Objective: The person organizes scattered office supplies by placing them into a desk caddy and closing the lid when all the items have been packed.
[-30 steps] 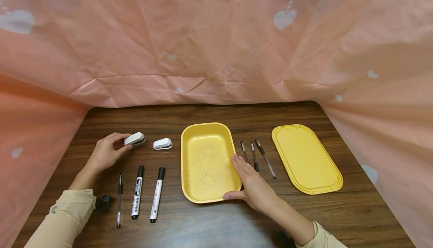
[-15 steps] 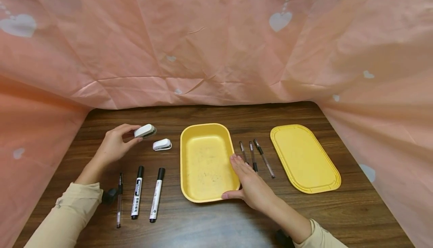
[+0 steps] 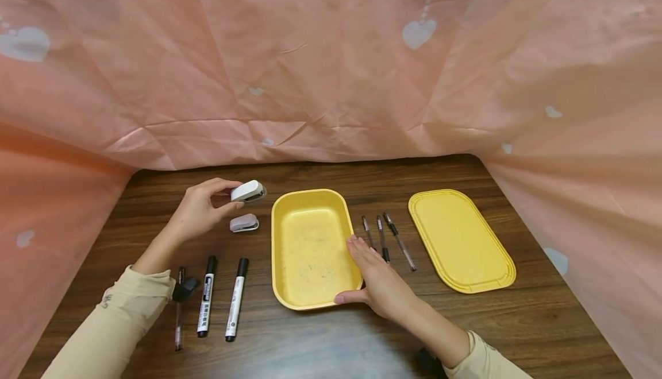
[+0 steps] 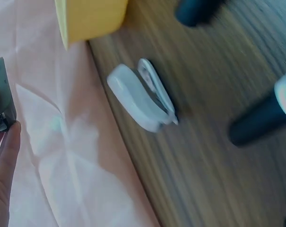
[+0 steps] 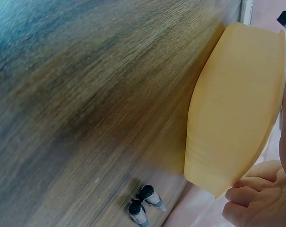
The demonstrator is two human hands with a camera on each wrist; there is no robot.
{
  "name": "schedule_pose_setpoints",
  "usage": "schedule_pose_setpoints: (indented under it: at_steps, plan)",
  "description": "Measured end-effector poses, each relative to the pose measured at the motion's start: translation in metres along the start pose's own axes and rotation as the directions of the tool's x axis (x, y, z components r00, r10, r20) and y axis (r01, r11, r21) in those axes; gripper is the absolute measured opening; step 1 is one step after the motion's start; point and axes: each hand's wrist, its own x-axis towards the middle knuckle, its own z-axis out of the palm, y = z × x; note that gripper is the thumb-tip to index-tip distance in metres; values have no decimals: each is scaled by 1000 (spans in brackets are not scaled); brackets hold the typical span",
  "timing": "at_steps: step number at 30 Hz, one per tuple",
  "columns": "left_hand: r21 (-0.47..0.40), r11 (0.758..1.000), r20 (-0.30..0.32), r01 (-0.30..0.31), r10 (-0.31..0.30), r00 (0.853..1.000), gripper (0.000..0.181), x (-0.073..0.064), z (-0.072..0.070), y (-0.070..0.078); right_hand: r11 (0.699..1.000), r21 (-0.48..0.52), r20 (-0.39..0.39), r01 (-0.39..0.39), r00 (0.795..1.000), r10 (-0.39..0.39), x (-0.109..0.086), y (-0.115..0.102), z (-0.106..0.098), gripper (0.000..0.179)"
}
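My left hand [image 3: 199, 209] pinches a small white stapler [image 3: 248, 190] between thumb and fingers, held above the table. At the left wrist view's edge, part of this stapler [image 4: 4, 101] shows between the fingertips. A second white stapler [image 3: 244, 223] lies on the table just below it in the head view. To the right stands a yellow plastic box [image 3: 312, 252] with no lid on it, bare inside. My right hand [image 3: 380, 278] grips its near right corner, fingers over the right rim and thumb at the near rim. Fingers and thumb show beside the box wall [image 5: 237, 104] in the right wrist view.
Two white markers with black caps [image 3: 206, 298] [image 3: 237, 301] and a gel pen [image 3: 179, 321] lie at left, the pen partly behind a black wrist mount. Several gel pens [image 3: 398, 241] lie between the box and a flat yellow lid [image 3: 462, 241]. Pink cloth [image 3: 320, 69] encloses the table.
My left hand has lifted the stapler and carried it rightward and away from me, past the second stapler. My right hand stays at the box corner; the head view shifts slightly.
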Motion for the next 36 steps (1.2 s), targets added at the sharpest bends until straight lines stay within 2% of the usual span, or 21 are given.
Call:
schedule_pose_setpoints:
  at_steps: [7, 12, 19, 28, 36]
  plan:
    - [-50, 998, 35, -37, 39, 999, 33, 16, 9, 13, 1000, 6, -6, -5, 1000, 5, 2, -1, 1, 106]
    - [-71, 997, 57, -16, 20, 998, 34, 24, 13, 24, 1000, -5, -5, 7, 1000, -7, 4, -1, 5, 105]
    - [-141, 990, 108, 7, 8, 994, 34, 36, 23, 38, 1000, 6, 10, -19, 1000, 19, 6, -1, 5, 106]
    - [-182, 983, 173, 33, -1, 985, 34, 44, 42, 42, 1000, 10, 9, -21, 1000, 21, 9, -2, 7, 106]
    - [-127, 992, 222, 23, 5, 975, 31, 49, 64, 43, 999, 27, 18, -37, 999, 36, 10, 0, 6, 107]
